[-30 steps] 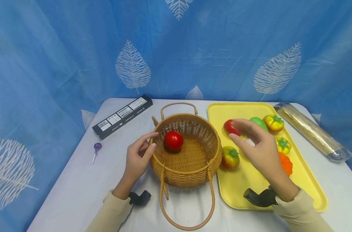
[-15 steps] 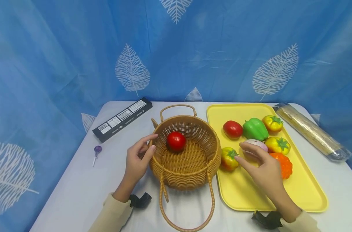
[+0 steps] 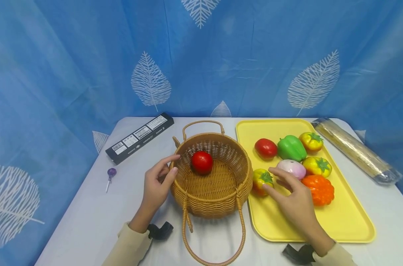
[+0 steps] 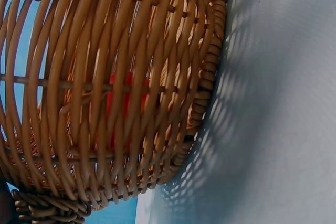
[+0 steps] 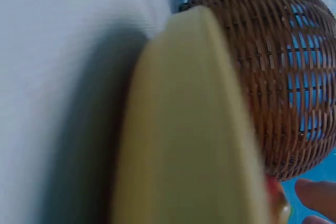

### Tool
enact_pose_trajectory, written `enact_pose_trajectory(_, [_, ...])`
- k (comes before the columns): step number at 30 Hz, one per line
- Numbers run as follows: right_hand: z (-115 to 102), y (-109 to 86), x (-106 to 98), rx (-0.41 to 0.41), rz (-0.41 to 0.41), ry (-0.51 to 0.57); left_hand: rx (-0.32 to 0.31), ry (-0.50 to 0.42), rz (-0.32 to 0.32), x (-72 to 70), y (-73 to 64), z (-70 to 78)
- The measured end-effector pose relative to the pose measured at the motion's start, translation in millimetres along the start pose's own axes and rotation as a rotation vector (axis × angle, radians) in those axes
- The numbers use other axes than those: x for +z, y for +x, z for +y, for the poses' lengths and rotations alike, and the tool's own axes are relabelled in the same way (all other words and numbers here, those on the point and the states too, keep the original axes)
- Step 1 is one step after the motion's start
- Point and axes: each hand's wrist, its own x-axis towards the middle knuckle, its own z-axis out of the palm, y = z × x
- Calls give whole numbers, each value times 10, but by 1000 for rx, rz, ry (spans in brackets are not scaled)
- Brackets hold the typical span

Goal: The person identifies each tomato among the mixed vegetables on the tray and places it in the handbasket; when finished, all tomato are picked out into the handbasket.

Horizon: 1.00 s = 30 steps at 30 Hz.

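A round wicker basket (image 3: 212,208) stands mid-table with a shiny red tomato (image 3: 202,162) inside. My left hand (image 3: 157,183) is at the basket's left rim, its fingers loosely bent and fingertips right at the edge. Right of the basket, a yellow-and-red tomato (image 3: 261,181) with a green leafy top sits on a yellow tray (image 3: 298,225). My right hand (image 3: 295,199) reaches in from the right, thumb and fingers spread apart, fingertips right at that tomato's side. In the right wrist view, fingertips (image 5: 317,198) appear at the lower right corner, beyond the tray edge.
Also on the tray lie a red oval fruit (image 3: 266,148), a green bell pepper (image 3: 291,148), a pink-white oval piece (image 3: 291,169), two yellow tomatoes (image 3: 317,167) and an orange pumpkin (image 3: 320,190). A black box (image 3: 140,138), a lollipop (image 3: 111,173) and a wrapped roll (image 3: 355,150) flank them.
My right hand has come from over the back of the tray down toward the front left, to the tomato nearest the basket. My left hand has stayed at the rim.
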Motion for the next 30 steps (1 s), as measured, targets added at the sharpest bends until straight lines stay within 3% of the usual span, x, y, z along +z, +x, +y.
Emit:
enact_pose_trajectory(14, [61,-2,63,14,-52,34,-26,11,-4,-9,-4,-23])
enact_pose_trajectory(19, [79,-3,71,7,-74,45,-7,9,-2,0,6,-28])
enact_pose_trajectory(30, [97,-2,82,60,-129,51,-5,10,2,-5,8,-12])
